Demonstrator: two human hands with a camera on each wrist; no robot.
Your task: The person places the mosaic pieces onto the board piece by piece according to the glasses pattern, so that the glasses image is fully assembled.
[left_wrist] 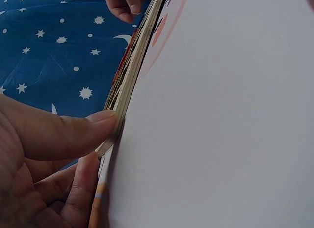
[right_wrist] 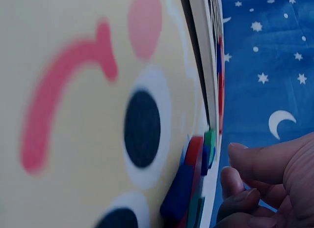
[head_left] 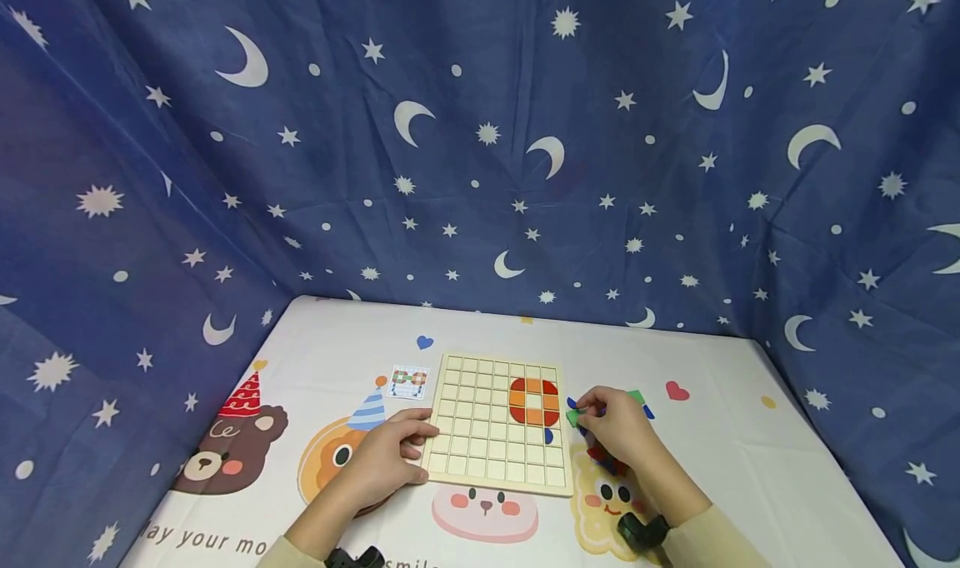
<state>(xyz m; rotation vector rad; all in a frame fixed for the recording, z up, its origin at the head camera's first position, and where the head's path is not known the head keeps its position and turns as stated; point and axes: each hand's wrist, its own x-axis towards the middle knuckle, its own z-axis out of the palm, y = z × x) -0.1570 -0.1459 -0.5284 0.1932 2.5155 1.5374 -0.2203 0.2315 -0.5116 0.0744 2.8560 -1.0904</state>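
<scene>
A wooden grid board (head_left: 478, 426) lies on the table. On its right part, red and orange tiles (head_left: 533, 416) form a ring around a bare cell, with a blue piece (head_left: 549, 436) just below. My left hand (head_left: 387, 460) holds the board's near left corner; in the left wrist view the thumb (left_wrist: 73, 134) presses its edge. Beside the board's right edge, my right hand (head_left: 617, 422) hovers over loose pieces, fingertips near a green piece (head_left: 573, 418). The right wrist view shows the thumb (right_wrist: 265, 161) and bent fingers with nothing visible between them.
A small pattern card (head_left: 408, 381) lies left of the board. Loose red pieces (head_left: 606, 460) and green and blue ones lie around and partly under the right hand. The white tablecloth (head_left: 720, 435) has printed cartoon figures; a blue starry curtain (head_left: 480, 176) stands behind.
</scene>
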